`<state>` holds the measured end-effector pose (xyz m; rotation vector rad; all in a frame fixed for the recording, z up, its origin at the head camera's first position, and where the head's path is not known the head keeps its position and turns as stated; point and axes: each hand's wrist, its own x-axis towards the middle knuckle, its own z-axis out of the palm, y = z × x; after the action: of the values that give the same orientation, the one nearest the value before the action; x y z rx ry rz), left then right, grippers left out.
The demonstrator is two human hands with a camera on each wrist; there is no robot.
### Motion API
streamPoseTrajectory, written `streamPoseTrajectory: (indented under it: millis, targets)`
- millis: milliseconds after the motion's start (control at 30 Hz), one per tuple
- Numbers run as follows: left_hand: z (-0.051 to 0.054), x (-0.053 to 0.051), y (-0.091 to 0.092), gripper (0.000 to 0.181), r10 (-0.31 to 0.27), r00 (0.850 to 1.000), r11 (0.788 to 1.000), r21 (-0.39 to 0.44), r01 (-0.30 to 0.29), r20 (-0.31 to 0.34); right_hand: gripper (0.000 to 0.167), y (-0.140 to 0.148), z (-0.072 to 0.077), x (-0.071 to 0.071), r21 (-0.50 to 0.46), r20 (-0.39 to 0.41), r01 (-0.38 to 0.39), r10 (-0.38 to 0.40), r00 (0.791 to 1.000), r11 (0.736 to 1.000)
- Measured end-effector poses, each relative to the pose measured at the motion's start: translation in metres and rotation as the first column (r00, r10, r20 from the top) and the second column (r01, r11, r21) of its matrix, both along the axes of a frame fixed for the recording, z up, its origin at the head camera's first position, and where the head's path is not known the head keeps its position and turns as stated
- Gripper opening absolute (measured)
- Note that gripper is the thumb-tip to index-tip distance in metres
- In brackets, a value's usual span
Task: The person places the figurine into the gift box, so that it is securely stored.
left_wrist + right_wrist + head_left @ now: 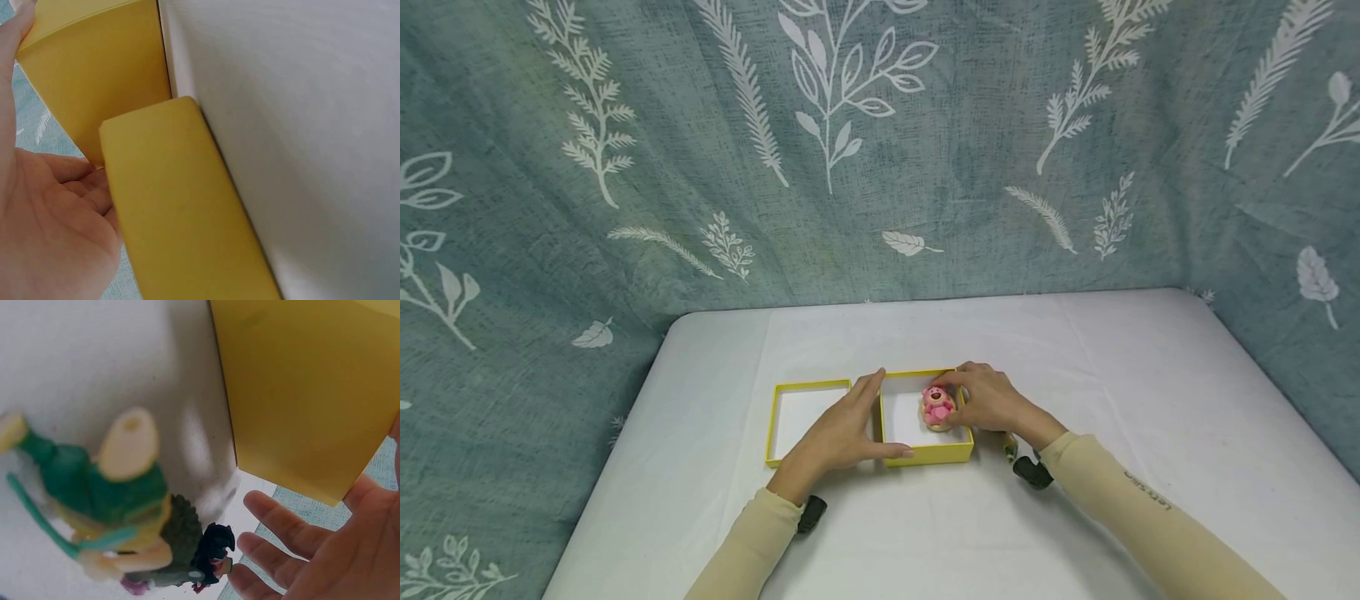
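Note:
A pink bear figurine (937,408) is in the open yellow box (928,454), toward its right side. My right hand (992,402) reaches over the box's right wall and pinches the bear between thumb and fingers. In the right wrist view, its other fingers spread outside the box wall. My left hand (842,429) rests against the box's left side, fingers extended along that wall and thumb near the front wall. Left of the box lies a shallow yellow-rimmed tray or lid (771,427), white inside and partly covered by my left hand.
Beside the box, under my right wrist, are a green-clothed figurine (128,478) and a small dark-haired one (212,550); the head view shows little of them. All stands on a white-covered table (1112,375). A patterned teal curtain (985,108) hangs behind.

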<state>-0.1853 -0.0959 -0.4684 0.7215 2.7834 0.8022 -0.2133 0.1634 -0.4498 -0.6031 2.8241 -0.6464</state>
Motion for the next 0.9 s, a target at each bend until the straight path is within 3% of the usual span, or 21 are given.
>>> streamPoseTrajectory:
  millis: [600, 900]
  targets:
    - [-0.0001, -0.0004, -0.0002, 0.124, 0.005, 1.000, 1.000, 0.001, -0.005, 0.008, 0.056, -0.0014, 0.0019, 0.0012, -0.014, 0.039, 0.000, 0.000, 0.999, 1.000]
    - [-0.0011, -0.0011, 0.0002, 0.124, -0.002, 1.000, 1.000, 0.002, 0.002, -0.005, 0.053, -0.0001, -0.0009, 0.0008, 0.014, 0.008, -0.008, 0.008, 1.000, 1.000]
